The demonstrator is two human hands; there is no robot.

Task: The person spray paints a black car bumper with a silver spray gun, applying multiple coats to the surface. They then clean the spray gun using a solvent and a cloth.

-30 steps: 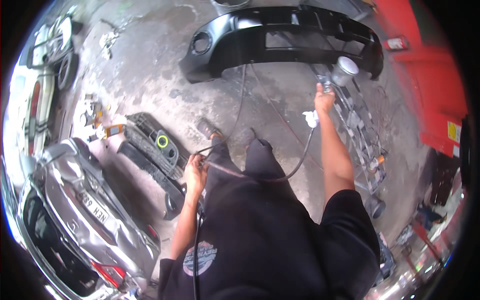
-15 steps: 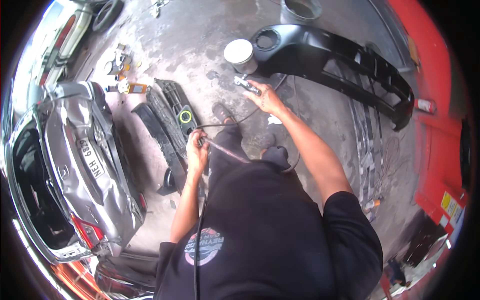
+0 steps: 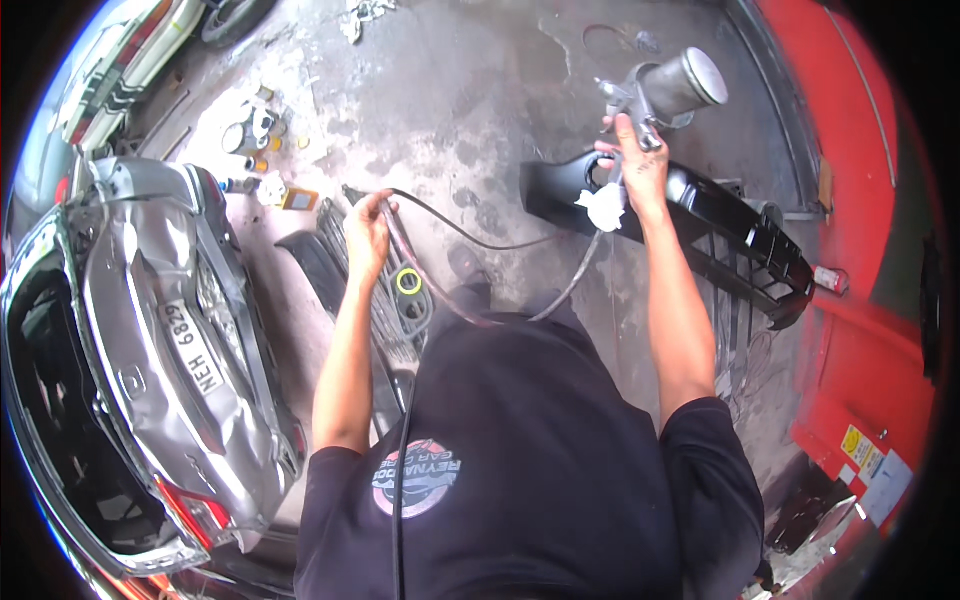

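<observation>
My right hand [image 3: 641, 172] is wrapped round the handle of a metal paint spray gun [image 3: 682, 86] with a large grey cup. The gun is held out in front, beyond a black car bumper [image 3: 735, 222] in the picture, its cup tilted to the right. White crumpled paper or cloth [image 3: 601, 208] sits by the hose end below the gun's handle. From there the air hose [image 3: 571, 286] hangs in a loop before my waist and rises to my left hand [image 3: 367, 240], closed on it. A dark stretch of hose also runs from the left hand rightward.
On the left stands a dented silver car tailgate section [image 3: 160, 350]. Black and grey trim parts [image 3: 345, 262] lie beside my left forearm. Several cans and bottles [image 3: 250, 135] stand farther off. A red panel [image 3: 850, 345] borders the right side.
The right hand has carried the spray gun up and to the right, and its cup now tilts sideways. My left hand has moved farther forward with the hose. The view has shifted a little.
</observation>
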